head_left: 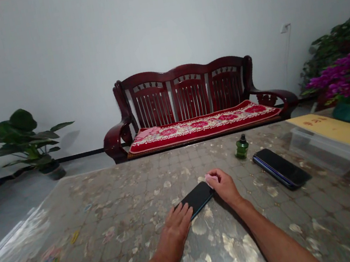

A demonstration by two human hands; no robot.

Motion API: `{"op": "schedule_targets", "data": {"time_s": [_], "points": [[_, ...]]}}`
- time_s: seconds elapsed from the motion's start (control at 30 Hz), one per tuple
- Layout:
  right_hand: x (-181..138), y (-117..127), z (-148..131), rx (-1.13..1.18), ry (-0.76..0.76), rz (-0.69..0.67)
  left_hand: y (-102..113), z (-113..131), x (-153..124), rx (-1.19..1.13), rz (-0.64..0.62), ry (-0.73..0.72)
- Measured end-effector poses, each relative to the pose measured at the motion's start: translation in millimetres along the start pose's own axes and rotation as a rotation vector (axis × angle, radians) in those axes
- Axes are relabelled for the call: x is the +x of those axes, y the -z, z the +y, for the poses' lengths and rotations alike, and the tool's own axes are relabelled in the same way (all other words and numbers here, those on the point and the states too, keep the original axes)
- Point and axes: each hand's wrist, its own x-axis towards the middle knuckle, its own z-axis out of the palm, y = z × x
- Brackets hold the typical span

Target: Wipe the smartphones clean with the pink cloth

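One broad, patterned bench [113, 241] spreads before you. To the right sits a clear plastic box [327, 149], with stacked dark phones [279, 166] near it. Your left hand [177, 223] lies with its fingers extended, slightly parted, over the near end of a single dark phone [198, 199] flat on the bench; your right hand [224, 187] is at its far end. Beyond stands a green bottle [242, 148]. Your right fingers pinch a small pink cloth [208, 181].

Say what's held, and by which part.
The right hand pinches a pink cloth; exactly where is unclear. The left hand rests on the near end of a phone.
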Motion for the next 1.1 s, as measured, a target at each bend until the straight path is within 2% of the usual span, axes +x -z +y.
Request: {"op": "schedule_targets", "data": {"time_s": [0.1, 0.27, 0.33, 0.4, 0.53, 0.67, 0.77, 0.87, 0.97, 1.03, 1.1], "points": [[-5.0, 0.5, -6.6, -0.271, 0.126, -0.159, -0.8, -0.4, 3.7, -0.002, -0.019, 0.014], [-11.6, 4.0, -17.2, -0.552, 0.218, -0.289, -1.5, -2.0, 4.6, -0.075, -0.005, 0.076], [-13.0, 5.7, -18.3, -0.594, 0.242, -0.302, -2.2, -3.3, 3.9, -0.111, 0.022, 0.138], [-14.2, 6.1, -18.7, -0.641, 0.255, -0.307, -0.6, -4.6, 4.6, -0.131, 0.036, 0.258], [-22.6, -1.9, -22.5, -0.707, 0.281, -0.290, 10.5, -6.8, 10.8, -0.150, 0.004, 0.466], [-40.9, -18.3, -31.2, -0.631, 0.334, -0.366, 20.8, -8.0, 18.0, -0.208, 0.008, 0.499], [-46.3, -20.8, -34.3, -0.599, 0.378, -0.415, 23.3, -8.5, 20.8, -0.233, 0.021, 0.506], [-34.2, -12.3, -31.3, -0.656, 0.364, -0.383, 23.1, -8.0, 22.6, -0.245, 0.029, 0.509], [-16.9, -9.2, -27.6, -0.802, 0.287, -0.261, 21.7, -6.3, 25.1, -0.242, 0.030, 0.510], [-13.5, -17.3, -27.6, -0.826, 0.255, -0.225, 20.6, -5.0, 26.8, -0.236, 0.027, 0.524], [-19.0, -31.2, -29.4, -0.787, 0.280, -0.247, 19.9, -4.2, 28.0, -0.232, 0.029, 0.536]]}}
